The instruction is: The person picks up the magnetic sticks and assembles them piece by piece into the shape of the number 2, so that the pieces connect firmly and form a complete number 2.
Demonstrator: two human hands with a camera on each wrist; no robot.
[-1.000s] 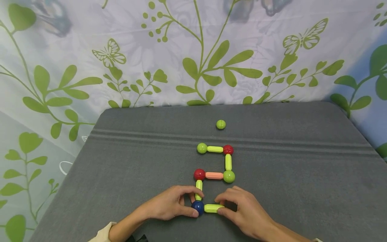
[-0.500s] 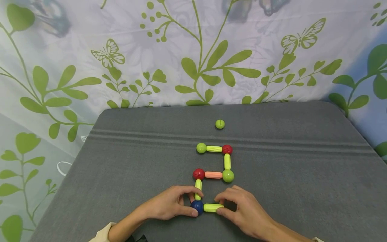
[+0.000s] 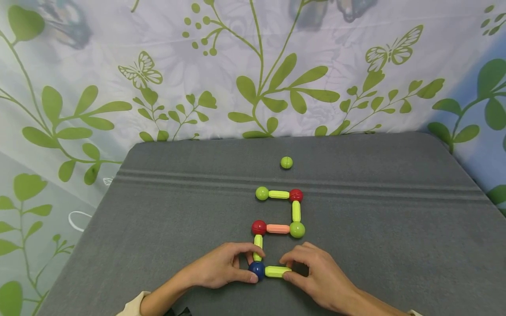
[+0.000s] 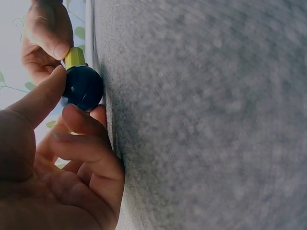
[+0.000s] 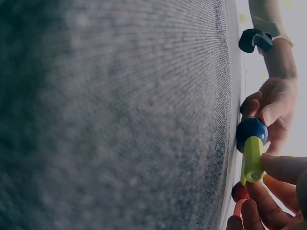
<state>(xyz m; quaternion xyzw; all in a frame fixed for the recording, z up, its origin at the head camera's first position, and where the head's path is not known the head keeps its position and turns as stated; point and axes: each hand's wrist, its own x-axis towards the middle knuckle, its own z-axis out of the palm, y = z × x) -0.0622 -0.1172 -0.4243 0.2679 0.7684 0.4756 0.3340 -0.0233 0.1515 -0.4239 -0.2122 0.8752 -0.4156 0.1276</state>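
A blue ball [image 3: 257,271] sits at the near-left corner of a zigzag of rods and balls on the grey table. My left hand [image 3: 223,265] pinches this ball between thumb and fingers; the left wrist view shows the grip from the side. From the ball's right side a yellow-green rod [image 3: 274,271] extends, its free end pinched by my right hand [image 3: 318,274]. In the right wrist view the rod's end [image 5: 253,175] faces the camera. Another yellow-green rod [image 3: 258,245] runs from the blue ball up to a red ball [image 3: 258,227].
Beyond lie an orange rod [image 3: 278,228], a green ball [image 3: 297,229], a yellow-green rod [image 3: 296,211], a red ball [image 3: 296,195], another rod [image 3: 279,194] and a green ball [image 3: 262,193]. A separate green ball [image 3: 286,162] lies farther back. A leaf-patterned cloth [image 3: 178,57] hangs behind.
Both hands keep their holds and barely move. The whole scene drifts slightly left in the head view.
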